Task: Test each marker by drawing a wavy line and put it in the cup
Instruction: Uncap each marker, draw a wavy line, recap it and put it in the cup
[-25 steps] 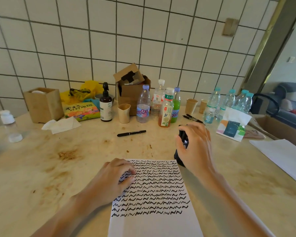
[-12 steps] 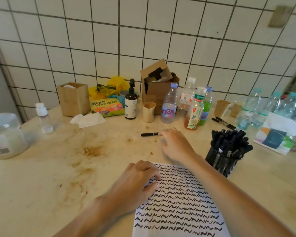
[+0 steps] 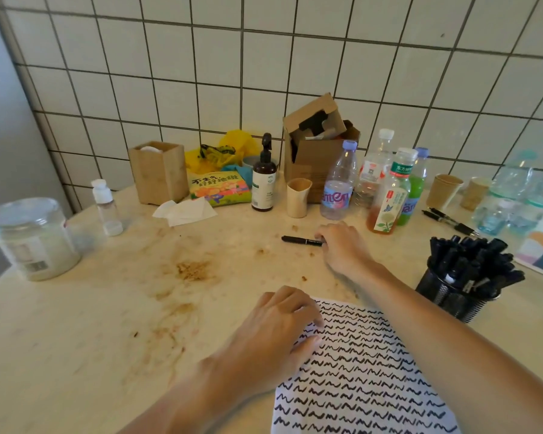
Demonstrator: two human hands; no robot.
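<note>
A black marker (image 3: 300, 240) lies flat on the table beyond the paper. My right hand (image 3: 344, 247) reaches over its right end and the fingertips close on it. A white sheet of paper (image 3: 362, 377) covered with rows of black wavy lines lies near the front edge. My left hand (image 3: 275, 335) rests on the sheet's upper left corner with fingers loosely bent. A black mesh cup (image 3: 455, 294) stuffed with several black markers stands to the right of the paper. Two more black pens (image 3: 449, 220) lie behind the cup.
Along the tiled wall stand several drink bottles (image 3: 339, 183), a brown pump bottle (image 3: 264, 180), a small beige cup (image 3: 298, 197), cardboard boxes (image 3: 314, 145), paper cups (image 3: 444, 191) and a snack packet (image 3: 218, 188). A clear plastic jar (image 3: 33, 238) sits at the far left. Brown stains mark the tabletop (image 3: 107, 308).
My right hand left the mesh cup and moved forward-left to the loose marker, now closing on its end. The view swung left. My left hand stayed on the paper.
</note>
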